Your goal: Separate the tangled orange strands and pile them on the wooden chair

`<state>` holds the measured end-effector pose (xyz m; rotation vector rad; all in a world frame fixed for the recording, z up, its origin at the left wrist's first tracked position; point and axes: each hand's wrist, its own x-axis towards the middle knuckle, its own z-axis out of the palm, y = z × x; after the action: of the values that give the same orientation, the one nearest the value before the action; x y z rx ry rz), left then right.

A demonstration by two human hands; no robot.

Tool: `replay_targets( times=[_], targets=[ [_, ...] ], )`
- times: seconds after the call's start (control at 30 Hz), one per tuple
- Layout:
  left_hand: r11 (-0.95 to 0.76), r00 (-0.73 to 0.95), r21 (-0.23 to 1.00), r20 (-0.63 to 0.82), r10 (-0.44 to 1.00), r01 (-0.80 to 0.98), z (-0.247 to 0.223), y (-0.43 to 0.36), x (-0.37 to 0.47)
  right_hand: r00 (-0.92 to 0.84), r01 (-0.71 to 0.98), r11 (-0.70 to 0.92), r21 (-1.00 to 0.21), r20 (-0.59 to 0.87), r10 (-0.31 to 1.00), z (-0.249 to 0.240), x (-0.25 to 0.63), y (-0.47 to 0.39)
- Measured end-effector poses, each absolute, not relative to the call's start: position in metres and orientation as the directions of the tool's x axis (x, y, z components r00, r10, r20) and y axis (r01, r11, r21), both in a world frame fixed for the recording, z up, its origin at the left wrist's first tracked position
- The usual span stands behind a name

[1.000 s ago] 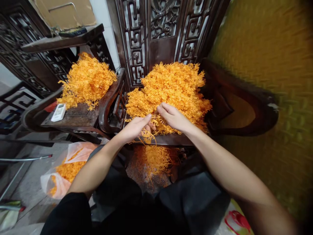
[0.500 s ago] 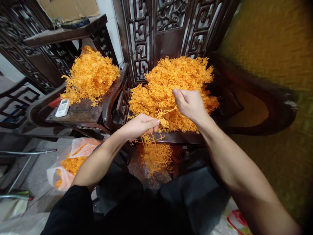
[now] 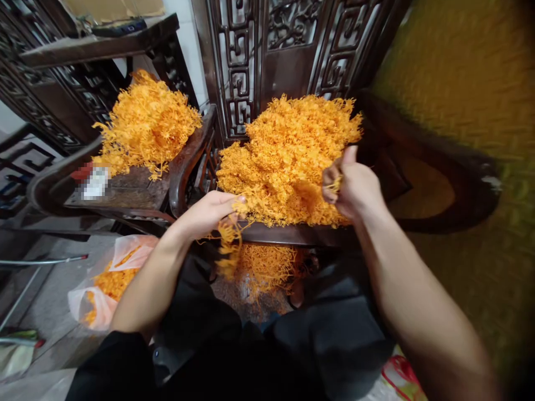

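A large heap of orange stringy pieces [image 3: 292, 150] lies on the dark wooden chair seat. At its front left, my left hand [image 3: 213, 210] pinches orange strands [image 3: 229, 239] that hang down past the seat edge. My right hand [image 3: 355, 184] is at the heap's right side, thumb up, with its fingers curled round a small bit of orange strand [image 3: 334, 185]. The two hands are well apart. Below the seat edge, between my legs, more orange strands [image 3: 270, 264] lie in a loose pile.
A second orange heap [image 3: 150, 125] rests on a wooden seat [image 3: 142, 192] at the left, beside a blurred white object [image 3: 96, 182]. An open plastic bag [image 3: 136, 253] with orange pieces stands on the floor. Carved wooden chair backs [image 3: 288, 69] rise behind.
My right hand has moved right, away from my left hand, and its fingers now show orange strand. My left hand has shifted left, with strands swinging below it. The view has shifted slightly.
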<state>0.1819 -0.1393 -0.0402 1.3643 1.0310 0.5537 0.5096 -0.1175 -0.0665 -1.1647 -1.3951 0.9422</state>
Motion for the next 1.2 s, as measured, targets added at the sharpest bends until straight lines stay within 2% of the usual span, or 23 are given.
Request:
replay_targets(
  times=[0.1, 0.2, 0.27, 0.37, 0.43, 0.57, 0.67, 0.73, 0.83, 0.9, 1.0, 1.1, 1.2],
  targets=[
    [0.212, 0.467, 0.961, -0.272, 0.841, 0.177, -0.053, -0.138, 0.205, -0.039, -0.124, 0.002, -0.992, 0.007, 0.999, -0.068, 0.471, -0.132],
    [0.232, 0.442, 0.965, -0.263, 0.858, 0.124, -0.06, -0.139, 0.222, -0.137, -0.222, -0.113, -0.968, -0.084, 0.987, -0.067, 0.447, -0.139],
    [0.192, 0.433, 0.979, -0.205, 0.878, 0.075, -0.063, -0.14, 0.229, -0.161, -0.251, -0.159, -0.955, -0.121, 0.98, -0.069, 0.441, -0.141],
    [0.091, 0.437, 0.995, -0.093, 0.895, 0.026, -0.065, -0.143, 0.239, -0.145, -0.237, -0.153, -0.959, -0.121, 0.982, -0.077, 0.433, -0.142],
    [0.021, 0.457, 0.998, -0.048, 0.888, 0.065, -0.065, -0.144, 0.245, -0.12, -0.196, -0.112, -0.974, -0.09, 0.989, -0.083, 0.426, -0.145],
    [-0.066, 0.504, 0.983, -0.03, 0.863, 0.172, -0.064, -0.147, 0.254, -0.079, -0.029, 0.132, -0.991, 0.134, 0.988, -0.093, 0.412, -0.149],
    [-0.054, 0.547, 0.993, -0.013, 0.837, 0.106, -0.064, -0.15, 0.253, -0.032, 0.095, 0.234, -0.968, 0.232, 0.972, -0.094, 0.416, -0.142],
    [-0.035, 0.534, 0.999, 0.019, 0.845, 0.02, -0.065, -0.152, 0.248, 0.095, 0.06, 0.161, -0.985, 0.166, 0.982, -0.092, 0.429, -0.132],
    [-0.003, 0.391, 0.992, 0.051, 0.919, -0.124, -0.066, -0.149, 0.24, 0.239, -0.184, 0.067, -0.981, 0.021, 0.971, -0.083, 0.454, -0.12],
    [0.055, 0.304, 0.98, 0.006, 0.953, -0.19, -0.066, -0.144, 0.235, 0.181, -0.342, 0.033, -0.939, -0.031, 0.983, -0.076, 0.463, -0.121],
    [0.15, 0.349, 0.969, -0.074, 0.934, -0.196, -0.066, -0.138, 0.233, -0.041, -0.474, -0.107, -0.874, -0.099, 0.994, -0.068, 0.458, -0.133],
    [0.157, 0.412, 0.976, -0.083, 0.908, -0.149, -0.066, -0.139, 0.235, -0.165, -0.515, -0.199, -0.834, -0.131, 0.978, -0.07, 0.442, -0.142],
    [0.111, 0.409, 0.99, -0.064, 0.91, -0.091, -0.071, -0.142, 0.24, -0.17, -0.507, -0.196, -0.839, -0.126, 0.977, -0.081, 0.423, -0.146]
  ],
)
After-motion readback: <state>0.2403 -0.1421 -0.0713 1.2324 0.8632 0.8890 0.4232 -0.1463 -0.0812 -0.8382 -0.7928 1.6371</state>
